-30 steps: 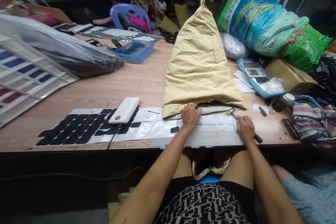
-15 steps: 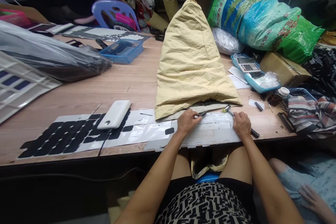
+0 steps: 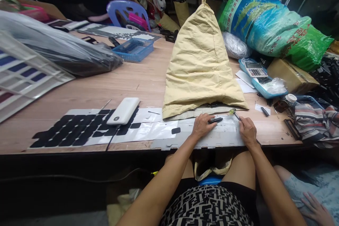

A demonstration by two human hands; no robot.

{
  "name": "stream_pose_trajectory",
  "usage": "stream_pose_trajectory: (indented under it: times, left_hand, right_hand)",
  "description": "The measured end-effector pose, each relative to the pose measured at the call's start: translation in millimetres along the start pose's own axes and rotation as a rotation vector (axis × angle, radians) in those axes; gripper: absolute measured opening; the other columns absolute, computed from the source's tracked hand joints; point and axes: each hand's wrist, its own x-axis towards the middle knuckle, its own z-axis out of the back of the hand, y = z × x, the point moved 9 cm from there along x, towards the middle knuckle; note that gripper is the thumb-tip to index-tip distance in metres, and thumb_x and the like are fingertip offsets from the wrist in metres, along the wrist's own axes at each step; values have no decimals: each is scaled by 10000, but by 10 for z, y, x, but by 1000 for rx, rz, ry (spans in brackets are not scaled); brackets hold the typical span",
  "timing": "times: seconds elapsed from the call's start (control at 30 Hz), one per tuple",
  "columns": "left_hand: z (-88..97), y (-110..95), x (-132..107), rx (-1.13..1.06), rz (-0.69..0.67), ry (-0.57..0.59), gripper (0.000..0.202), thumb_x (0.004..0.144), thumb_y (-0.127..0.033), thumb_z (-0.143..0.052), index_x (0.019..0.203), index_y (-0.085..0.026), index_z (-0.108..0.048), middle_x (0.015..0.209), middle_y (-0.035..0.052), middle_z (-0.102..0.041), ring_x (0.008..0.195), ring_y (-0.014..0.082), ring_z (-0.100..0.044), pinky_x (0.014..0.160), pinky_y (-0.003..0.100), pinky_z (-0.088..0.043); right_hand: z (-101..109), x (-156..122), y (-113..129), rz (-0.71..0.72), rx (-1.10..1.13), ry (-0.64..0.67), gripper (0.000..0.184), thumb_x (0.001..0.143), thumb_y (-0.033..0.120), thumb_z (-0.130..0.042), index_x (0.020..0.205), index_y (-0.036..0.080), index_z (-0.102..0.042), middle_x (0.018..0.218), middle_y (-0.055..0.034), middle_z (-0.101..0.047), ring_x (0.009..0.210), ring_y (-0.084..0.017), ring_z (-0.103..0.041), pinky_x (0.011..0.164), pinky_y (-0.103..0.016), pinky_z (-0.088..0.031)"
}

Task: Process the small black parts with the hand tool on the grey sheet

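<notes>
Black piece (image 3: 215, 120) in left hand (image 3: 201, 126)

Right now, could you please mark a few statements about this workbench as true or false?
1. The left hand holds a small black piece. True.
2. The white power bank lies on the sheet of black pads. True.
3. The yellow cloth sack lies flat. False: it stands up in a cone.
4. The calculator sits in the blue basket. False: it rests on a light blue tray at the right.
5. The right hand grips a tool. True.
</notes>
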Motion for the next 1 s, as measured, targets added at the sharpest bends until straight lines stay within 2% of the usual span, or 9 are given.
stream_pose_trajectory:
  times: [0.13, 0.23, 0.33, 0.47, 0.7, 0.83, 1.0]
  left_hand:
    - [-16, -6, 2, 1, -4, 18, 180, 865, -348, -720, 1022, -276, -771, 915, 31, -643, 938, 217, -556, 832, 355, -396]
    - [-18, 10, 7, -18, 1, 24, 191, 858, -354, -727, 1026, -276, -772, 909, 27, -649, 932, 211, -559, 844, 354, -395]
    - [-10, 13, 13, -19, 7, 28, 196, 849, -361, -734, 1022, -278, -776, 900, 24, -653, 936, 210, -559, 854, 355, -394]
    - [6, 5, 20, -14, 18, 40, 190, 849, -355, -732, 1018, -283, -779, 915, 17, -665, 938, 206, -560, 839, 356, -392]
    - [6, 6, 24, -11, 29, 59, 200, 853, -381, -728, 1032, -306, -777, 900, 26, -653, 935, 213, -550, 847, 357, -398]
    - [0, 9, 32, -17, 39, 67, 194, 849, -363, -725, 1025, -302, -779, 912, 30, -659, 941, 215, -554, 850, 356, -402]
    - [-8, 26, 33, -27, 44, 58, 174, 839, -352, -732, 991, -284, -783, 887, 24, -655, 925, 212, -549, 837, 354, -402]
  right_hand:
    - [125, -92, 288, -40, 303, -11, 317, 937, 285, -500, 1168, 192, -696, 1016, -81, -681, 939, -204, -630, 858, -336, -502]
    - [169, -165, 528, -15, 390, -2, 308, 947, 285, -507, 1176, 196, -692, 1039, -80, -688, 948, -197, -641, 880, -338, -512]
    - [104, -226, 640, 14, 394, 34, 310, 953, 272, -489, 1178, 201, -690, 1021, -78, -689, 957, -197, -644, 892, -338, -513]
    - [-32, -263, 640, 16, 355, 80, 304, 939, 265, -486, 1144, 194, -700, 993, -81, -692, 940, -205, -649, 882, -339, -516]
    - [-130, -310, 782, 31, 341, 134, 326, 950, 260, -459, 1179, 202, -683, 1009, -88, -681, 955, -204, -642, 888, -328, -510]
    - [-158, -307, 696, 17, 320, 137, 312, 940, 250, -469, 1154, 203, -690, 1012, -81, -685, 944, -201, -643, 877, -322, -508]
    - [4, -109, 304, -11, 43, 23, 309, 936, 245, -481, 1155, 207, -696, 996, -79, -670, 959, -213, -601, 853, -310, -461]
